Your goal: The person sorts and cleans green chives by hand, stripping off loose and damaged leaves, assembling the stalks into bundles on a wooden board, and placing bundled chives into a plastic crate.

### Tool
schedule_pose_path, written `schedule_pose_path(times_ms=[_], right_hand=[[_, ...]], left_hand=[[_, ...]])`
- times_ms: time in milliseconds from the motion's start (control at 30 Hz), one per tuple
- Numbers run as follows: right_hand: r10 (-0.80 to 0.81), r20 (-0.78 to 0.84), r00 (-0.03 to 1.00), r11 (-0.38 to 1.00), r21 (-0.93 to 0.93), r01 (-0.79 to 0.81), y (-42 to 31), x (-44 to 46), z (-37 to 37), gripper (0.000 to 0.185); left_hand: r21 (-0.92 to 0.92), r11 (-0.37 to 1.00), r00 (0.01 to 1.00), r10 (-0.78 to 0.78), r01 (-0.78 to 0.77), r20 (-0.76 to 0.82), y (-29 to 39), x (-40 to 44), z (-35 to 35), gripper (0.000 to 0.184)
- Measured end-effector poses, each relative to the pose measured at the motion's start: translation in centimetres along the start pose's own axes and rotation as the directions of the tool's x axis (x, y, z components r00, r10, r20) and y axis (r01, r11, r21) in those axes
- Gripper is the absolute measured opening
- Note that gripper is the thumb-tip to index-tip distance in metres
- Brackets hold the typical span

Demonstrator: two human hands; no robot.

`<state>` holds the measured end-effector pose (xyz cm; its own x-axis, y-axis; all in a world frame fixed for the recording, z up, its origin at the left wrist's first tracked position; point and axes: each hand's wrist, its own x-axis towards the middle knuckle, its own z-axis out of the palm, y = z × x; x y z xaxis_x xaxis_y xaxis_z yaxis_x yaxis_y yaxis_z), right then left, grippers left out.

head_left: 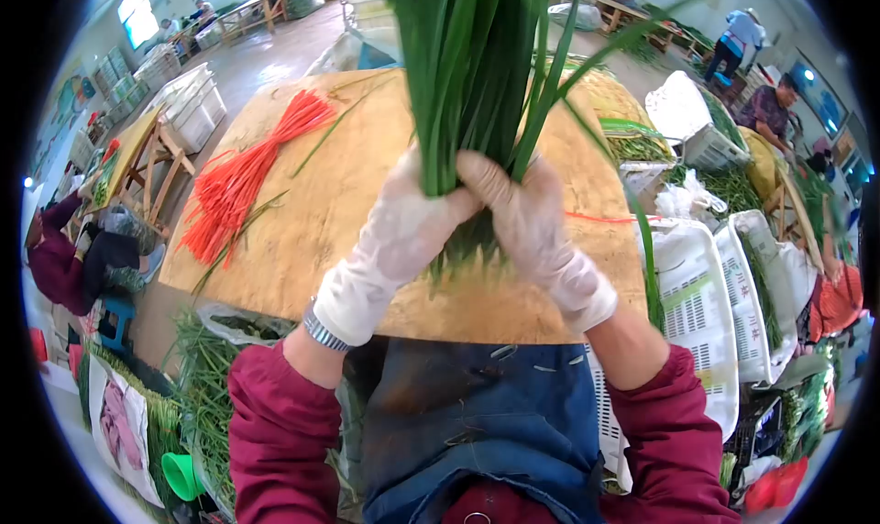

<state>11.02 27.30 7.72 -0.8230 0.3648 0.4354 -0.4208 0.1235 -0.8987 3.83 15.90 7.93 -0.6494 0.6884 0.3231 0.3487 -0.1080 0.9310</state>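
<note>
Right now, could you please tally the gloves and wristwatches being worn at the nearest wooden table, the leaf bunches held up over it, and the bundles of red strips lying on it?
White gloves: 2
Wristwatch: 1
Bunch of green leaves: 1
Bundle of red strips: 1
Total: 5

A pale wooden tabletop (339, 258) spans the middle of the frame. On its left part lies a fanned bundle of red strips (240, 180), with loose green blades (332, 137) on either side. Toward the right edge, a thin red strand (600, 218) seems to rest on the wood.
</note>
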Motion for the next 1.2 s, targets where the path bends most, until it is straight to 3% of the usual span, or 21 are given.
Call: schedule_pose_path(times_ms=[33,67,100,167,200,300,367,400,500,567,667,733,833,867,933,1000,1067,1200], right_hand=[[-0.079,-0.020,0.997,0.996,-0.049,0.078,-0.9,1.1,-1.0,0.038],[-0.045,-0.026,0.999,0.996,-0.081,0.042,-1.9,2.1,-2.4,0.035],[-0.009,-0.032,0.999,0.994,-0.113,0.006,-3.1,2.9,-3.9,0.033],[0.155,-0.100,0.983,0.923,-0.340,-0.180,-5.5,4.4,-7.0,0.029],[-0.008,-0.112,0.994,0.903,-0.428,-0.041,-3.5,5.9,-9.1,0.027],[0.384,-0.236,0.892,0.920,0.015,-0.392,-1.2,6.6,-14.2,0.027],[0.482,-0.254,0.838,0.874,0.078,-0.479,0.7,6.0,-16.4,0.033],[0.510,-0.283,0.812,0.858,0.105,-0.502,2.1,5.7,-17.5,0.033],[0.552,-0.329,0.767,0.831,0.144,-0.537,5.1,4.6,-19.7,0.030],[0.570,-0.399,0.718,0.807,0.107,-0.581,7.3,4.6,-21.1,0.030],[0.489,-0.344,0.801,0.869,0.114,-0.481,9.3,4.4,-22.2,0.031],[0.394,-0.359,0.846,0.901,-0.034,-0.433,11.3,4.4,-23.4,0.031],[0.339,-0.474,0.813,0.725,-0.419,-0.546,14.7,4.5,-24.9,0.039],[0.306,-0.495,0.814,0.684,-0.480,-0.549,13.8,4.0,-23.7,0.049],[0.239,-0.521,0.819,0.573,-0.605,-0.553,13.9,3.4,-23.3,0.061],[0.131,-0.408,0.903,0.774,-0.528,-0.351,13.4,3.1,-22.6,0.061],[0.111,-0.337,0.935,0.860,-0.438,-0.260,12.4,2.9,-21.8,0.064],[0.235,-0.236,0.943,0.820,-0.473,-0.323,11.7,2.4,-20.8,0.076]], left_hand=[[-0.010,1.000,0.999,0.027,-0.027,0.020,0.9,1.4,0.7,0.040],[-0.047,0.998,0.998,0.043,-0.041,0.043,1.9,3.0,1.7,0.034],[0.103,0.967,0.968,0.222,-0.234,0.115,2.2,4.5,2.4,0.028],[-0.090,0.993,0.978,-0.052,0.072,0.200,3.6,7.5,4.6,0.027],[-0.059,0.995,0.976,-0.069,0.083,0.207,2.9,9.0,5.7,0.029],[-0.046,0.987,0.929,-0.127,0.152,0.348,0.6,12.0,9.3,0.032],[-0.041,0.987,0.928,-0.134,0.158,0.348,-3.9,14.1,12.6,0.032],[0.059,0.946,0.861,-0.314,0.318,0.399,-3.2,13.9,12.9,0.031],[-0.065,0.921,0.836,-0.316,0.384,0.449,-7.4,14.2,15.5,0.032],[-0.118,0.858,0.792,-0.398,0.500,0.463,-8.9,14.5,16.5,0.030],[-0.178,0.783,0.752,-0.468,0.597,0.464,-9.9,14.7,17.3,0.029],[-0.195,0.783,0.758,-0.456,0.591,0.467,-11.1,14.9,17.4,0.029],[0.036,0.748,0.686,-0.626,0.663,0.371,-8.5,14.4,16.3,0.030],[-0.051,0.756,0.728,-0.606,0.652,0.321,-9.5,14.3,16.7,0.029],[-0.014,0.755,0.721,-0.620,0.656,0.309,-11.2,14.5,16.7,0.030],[0.017,0.775,0.729,-0.601,0.631,0.329,-11.5,14.4,16.3,0.033],[-0.047,0.764,0.732,-0.596,0.643,0.331,-11.9,14.3,16.2,0.037],[-0.125,0.721,0.701,-0.593,0.681,0.396,-12.8,14.7,15.5,0.046]])
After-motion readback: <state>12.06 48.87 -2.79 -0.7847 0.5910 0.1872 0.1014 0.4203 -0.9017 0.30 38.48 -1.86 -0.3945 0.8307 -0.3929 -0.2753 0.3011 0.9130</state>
